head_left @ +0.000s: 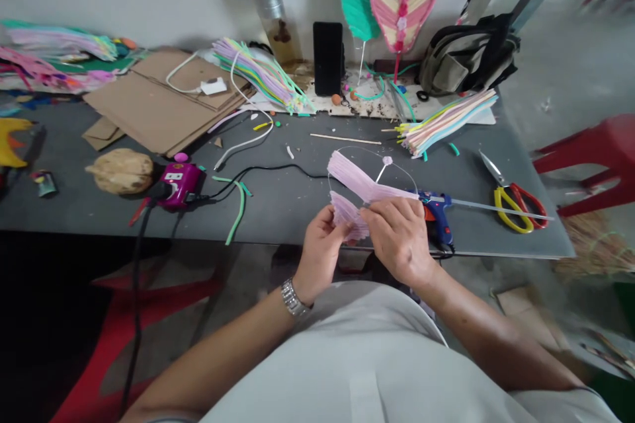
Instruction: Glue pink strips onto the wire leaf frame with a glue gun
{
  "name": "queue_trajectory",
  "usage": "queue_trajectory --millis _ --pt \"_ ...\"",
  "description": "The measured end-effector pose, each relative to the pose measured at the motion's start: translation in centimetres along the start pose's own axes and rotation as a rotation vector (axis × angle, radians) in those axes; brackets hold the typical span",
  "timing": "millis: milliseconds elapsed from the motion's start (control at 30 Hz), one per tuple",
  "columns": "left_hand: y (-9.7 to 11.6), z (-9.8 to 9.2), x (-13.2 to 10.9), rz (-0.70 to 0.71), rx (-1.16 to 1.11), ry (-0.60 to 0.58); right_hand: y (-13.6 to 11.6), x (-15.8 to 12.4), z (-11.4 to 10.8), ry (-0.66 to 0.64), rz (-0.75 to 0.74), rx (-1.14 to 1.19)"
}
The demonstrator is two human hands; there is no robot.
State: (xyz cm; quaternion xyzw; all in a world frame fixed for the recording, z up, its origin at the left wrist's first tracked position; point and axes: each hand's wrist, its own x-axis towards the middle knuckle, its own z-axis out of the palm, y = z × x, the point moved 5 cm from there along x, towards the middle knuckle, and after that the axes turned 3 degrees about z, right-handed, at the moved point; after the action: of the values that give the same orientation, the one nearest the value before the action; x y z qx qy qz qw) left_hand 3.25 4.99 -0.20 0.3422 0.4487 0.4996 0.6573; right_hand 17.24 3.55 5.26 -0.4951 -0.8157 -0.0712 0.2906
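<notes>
A pale shirt (347,357) is leaning over a grey table (282,218). At its six o'clock, the left hand (320,251) and right hand (399,238) are pinching a lilac strip fan (350,178) on a wire loop (372,148); a glue gun (436,215) is lying at three o'clock.

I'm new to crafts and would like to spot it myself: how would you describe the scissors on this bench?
At the right end of the grey workbench, past the blue hot glue gun, lie the scissors. Their blades point back toward the bundle of pastel strips. Their two handle loops, one yellow and one red, set them apart from everything around them.
</notes>
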Motion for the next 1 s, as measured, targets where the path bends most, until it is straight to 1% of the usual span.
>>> queue_trajectory --millis 167,367,500,633,833,1000 --pt "-0.1 0.2 0.0 -0.07 -0.074 -0.003 0.1 0.1 0.4 -0.034 -0.008 -0.039" --pt "0.1 0.2 0.0 -0.08 -0.148 0.023 -0.3 0.3 0.4 -0.037 -0.069 -0.022" --pt "-0.3 -0.3 0.2 -0.105 -0.132 0.076 -0.7 0.3 0.7 -0.071 -0.095 0.029" --pt "-0.7 -0.7 0.4 -0.117 -0.116 0.1 -1.0 0.2 0.8 -0.093 -0.126 0.054" --pt "-0.2 -0.7 0.4 -0.067 -0.11 0.117 -0.7 0.4 0.4 -0.095 -0.101 0.032" --pt "-0.1 -0.5 0.2 -0.091 -0.104 0.118 -0.7 0.2 0.7 -0.115 -0.083 0.001"
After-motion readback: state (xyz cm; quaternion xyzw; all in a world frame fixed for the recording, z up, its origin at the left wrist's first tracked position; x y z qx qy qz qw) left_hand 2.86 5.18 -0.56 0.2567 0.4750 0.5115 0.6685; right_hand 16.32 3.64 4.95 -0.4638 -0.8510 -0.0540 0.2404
